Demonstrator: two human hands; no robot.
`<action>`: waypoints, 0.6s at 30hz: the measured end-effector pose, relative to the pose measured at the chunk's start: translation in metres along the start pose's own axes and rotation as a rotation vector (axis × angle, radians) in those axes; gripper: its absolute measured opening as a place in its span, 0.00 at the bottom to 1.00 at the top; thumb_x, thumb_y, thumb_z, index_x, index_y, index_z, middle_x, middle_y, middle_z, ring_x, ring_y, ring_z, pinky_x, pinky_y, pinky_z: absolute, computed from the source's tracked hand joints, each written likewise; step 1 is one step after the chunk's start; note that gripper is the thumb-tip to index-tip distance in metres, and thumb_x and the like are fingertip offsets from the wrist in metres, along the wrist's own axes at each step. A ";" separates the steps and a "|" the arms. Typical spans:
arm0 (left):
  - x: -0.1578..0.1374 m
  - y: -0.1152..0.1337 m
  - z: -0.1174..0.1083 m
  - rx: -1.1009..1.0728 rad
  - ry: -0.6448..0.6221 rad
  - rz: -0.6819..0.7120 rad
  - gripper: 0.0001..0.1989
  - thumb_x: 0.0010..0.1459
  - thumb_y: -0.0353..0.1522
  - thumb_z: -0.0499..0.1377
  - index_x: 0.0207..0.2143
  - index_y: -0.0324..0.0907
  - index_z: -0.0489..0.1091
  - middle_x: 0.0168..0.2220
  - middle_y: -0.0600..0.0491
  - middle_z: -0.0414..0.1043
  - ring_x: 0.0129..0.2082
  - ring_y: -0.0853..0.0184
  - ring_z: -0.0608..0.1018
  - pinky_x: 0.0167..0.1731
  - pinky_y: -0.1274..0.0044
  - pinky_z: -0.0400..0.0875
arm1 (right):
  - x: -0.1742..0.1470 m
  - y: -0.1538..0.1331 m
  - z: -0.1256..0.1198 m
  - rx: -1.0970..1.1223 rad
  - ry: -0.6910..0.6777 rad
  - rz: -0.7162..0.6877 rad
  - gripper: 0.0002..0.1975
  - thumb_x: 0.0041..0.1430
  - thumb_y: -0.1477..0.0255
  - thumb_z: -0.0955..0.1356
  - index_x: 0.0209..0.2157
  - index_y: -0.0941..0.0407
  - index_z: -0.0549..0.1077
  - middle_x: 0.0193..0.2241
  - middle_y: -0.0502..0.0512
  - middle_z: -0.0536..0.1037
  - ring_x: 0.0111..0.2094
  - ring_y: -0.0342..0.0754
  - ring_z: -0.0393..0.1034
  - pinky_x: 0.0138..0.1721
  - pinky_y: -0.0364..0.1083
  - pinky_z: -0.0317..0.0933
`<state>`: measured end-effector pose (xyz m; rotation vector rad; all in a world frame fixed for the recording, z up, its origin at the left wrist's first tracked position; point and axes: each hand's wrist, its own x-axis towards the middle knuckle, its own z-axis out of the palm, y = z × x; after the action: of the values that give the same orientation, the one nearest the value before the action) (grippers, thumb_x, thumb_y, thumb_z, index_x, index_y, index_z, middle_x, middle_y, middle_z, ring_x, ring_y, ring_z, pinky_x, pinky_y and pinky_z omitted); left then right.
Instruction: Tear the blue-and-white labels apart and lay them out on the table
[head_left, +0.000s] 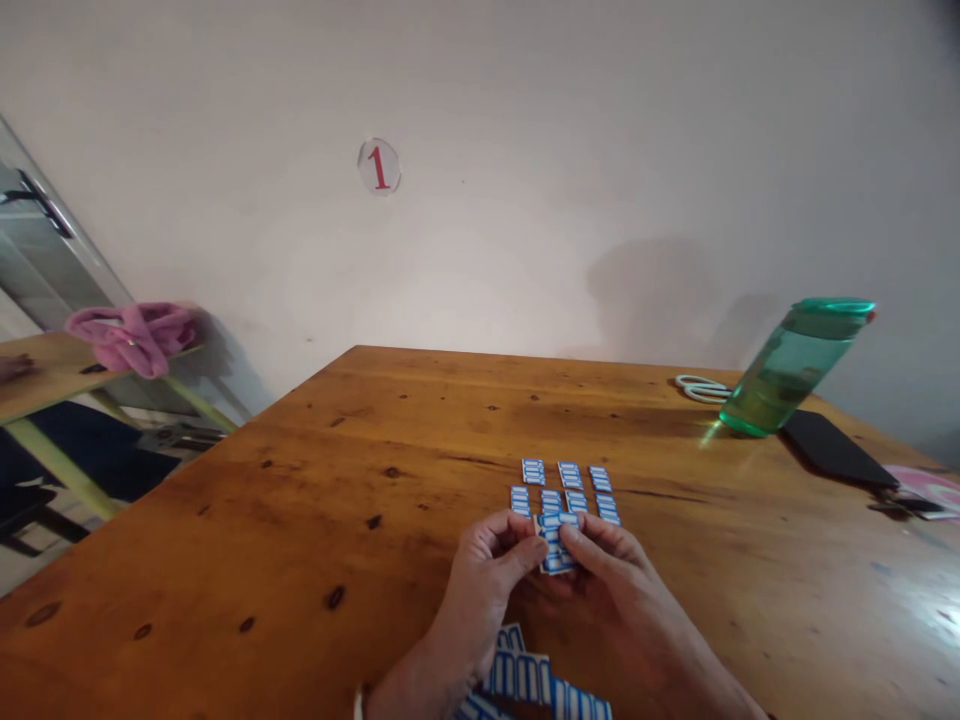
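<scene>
Jointly, left hand (482, 572) and right hand (621, 572) pinch closed on a blue-and-white piece (553, 552). Similar pieces (569, 475) form rows at its twelve o'clock.

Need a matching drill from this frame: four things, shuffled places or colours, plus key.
1. bottle
2. cloth
3. number sign
4. cards

A. on the wall
B. blue and white, some held by the left hand and right hand
C. green, see-through
D. pink, on the side table

Pairs: 1-C, 2-D, 3-A, 4-B
</scene>
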<state>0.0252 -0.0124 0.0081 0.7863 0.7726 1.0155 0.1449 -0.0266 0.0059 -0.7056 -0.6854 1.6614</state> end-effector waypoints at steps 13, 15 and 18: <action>-0.002 0.000 0.002 -0.050 -0.171 0.036 0.14 0.44 0.37 0.63 0.23 0.38 0.61 0.18 0.53 0.72 0.13 0.71 0.73 0.14 0.82 0.67 | 0.000 0.002 -0.004 0.093 -0.123 0.090 0.09 0.54 0.69 0.67 0.24 0.60 0.73 0.14 0.48 0.68 0.15 0.38 0.60 0.20 0.40 0.56; -0.003 0.001 0.002 0.026 -0.126 0.095 0.12 0.47 0.36 0.62 0.24 0.39 0.62 0.18 0.54 0.71 0.14 0.72 0.72 0.16 0.82 0.68 | 0.001 0.003 -0.004 0.098 -0.111 0.068 0.08 0.54 0.71 0.67 0.25 0.59 0.73 0.16 0.48 0.69 0.16 0.38 0.60 0.21 0.40 0.57; -0.006 0.001 0.004 0.155 -0.029 0.249 0.09 0.49 0.32 0.60 0.31 0.40 0.63 0.24 0.56 0.70 0.19 0.73 0.73 0.21 0.81 0.68 | 0.002 0.004 -0.001 0.076 -0.014 0.012 0.03 0.52 0.74 0.68 0.27 0.58 0.74 0.18 0.48 0.71 0.19 0.38 0.61 0.23 0.39 0.57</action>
<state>0.0256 -0.0185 0.0123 1.0479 0.7472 1.1731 0.1428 -0.0254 0.0019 -0.6454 -0.6261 1.6957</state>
